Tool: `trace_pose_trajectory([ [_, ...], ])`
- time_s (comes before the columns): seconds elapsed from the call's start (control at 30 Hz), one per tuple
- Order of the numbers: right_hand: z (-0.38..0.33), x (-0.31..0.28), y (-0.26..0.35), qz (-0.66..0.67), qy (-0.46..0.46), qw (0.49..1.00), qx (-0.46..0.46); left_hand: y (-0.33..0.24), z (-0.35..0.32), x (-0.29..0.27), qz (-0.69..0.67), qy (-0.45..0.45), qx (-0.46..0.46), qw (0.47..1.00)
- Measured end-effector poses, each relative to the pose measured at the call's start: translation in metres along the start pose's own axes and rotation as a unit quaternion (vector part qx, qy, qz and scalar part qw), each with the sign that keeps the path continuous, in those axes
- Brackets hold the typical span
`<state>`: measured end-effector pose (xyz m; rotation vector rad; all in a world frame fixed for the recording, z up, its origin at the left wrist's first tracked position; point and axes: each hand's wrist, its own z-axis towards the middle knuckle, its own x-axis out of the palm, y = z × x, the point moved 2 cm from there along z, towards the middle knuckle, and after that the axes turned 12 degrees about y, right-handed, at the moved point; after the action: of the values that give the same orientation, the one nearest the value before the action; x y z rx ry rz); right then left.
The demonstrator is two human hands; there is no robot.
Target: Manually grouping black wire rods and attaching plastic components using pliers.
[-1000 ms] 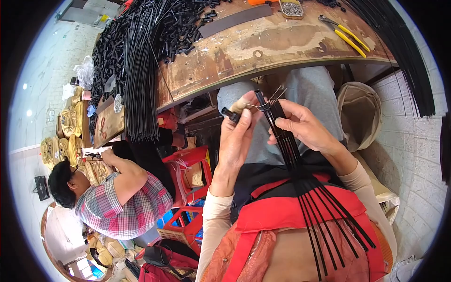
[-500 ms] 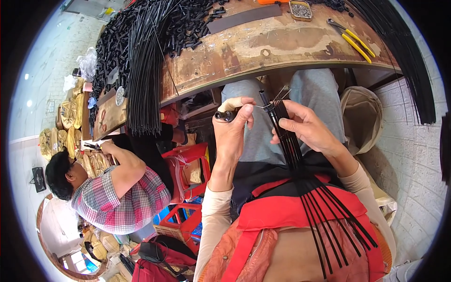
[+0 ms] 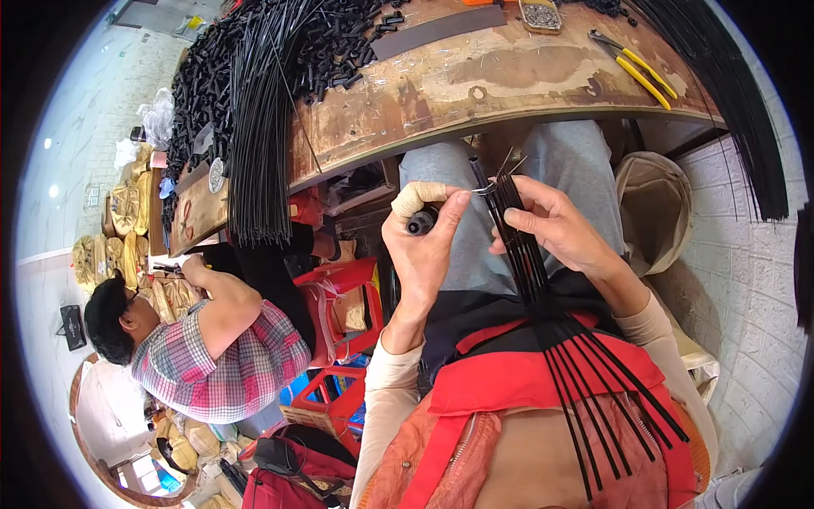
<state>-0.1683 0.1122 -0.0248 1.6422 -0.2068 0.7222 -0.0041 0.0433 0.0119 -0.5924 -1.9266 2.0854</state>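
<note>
A bundle of thin black rods (image 3: 527, 267), fanned out like umbrella ribs, lies over my lap and red apron. My right hand (image 3: 555, 222) grips its upper part, thumb across the front, fingers partly hidden behind. My left hand (image 3: 422, 242) is closed, its index finger wrapped in pale tape. A black round-ended handle (image 3: 420, 221) sits in that hand's curled fingers. From its thumb and fingertip a thin metal wire (image 3: 482, 192) reaches the top of the bundle, beside a thicker black tube (image 3: 477, 172). Whether wire and handle are joined is hidden.
The worn wooden table (image 3: 407, 114) carries a pile of black plastic parts (image 3: 212, 93), long black rods (image 3: 263, 153), yellow-handled pliers (image 3: 642, 76) and a tray of small metal pieces (image 3: 540, 15). A co-worker in a checked shirt (image 3: 220, 356) sits left, near red stools (image 3: 339, 310).
The black handle in my left hand has turned so its round end faces up. The bundle's upper ends are slightly more spread. My right hand keeps its hold.
</note>
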Motion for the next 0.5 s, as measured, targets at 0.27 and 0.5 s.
trace_pose_trajectory([
  [0.27, 0.004, -0.001, -0.003, 0.006, 0.008, 1.000, -0.003, 0.007, 0.004, 0.003, 0.048, -0.029, 0.088, 0.995],
  [0.5, 0.003, -0.001, -0.002, -0.005, -0.003, 1.000, -0.003, 0.007, 0.003, 0.004, 0.080, -0.014, 0.090, 0.993],
])
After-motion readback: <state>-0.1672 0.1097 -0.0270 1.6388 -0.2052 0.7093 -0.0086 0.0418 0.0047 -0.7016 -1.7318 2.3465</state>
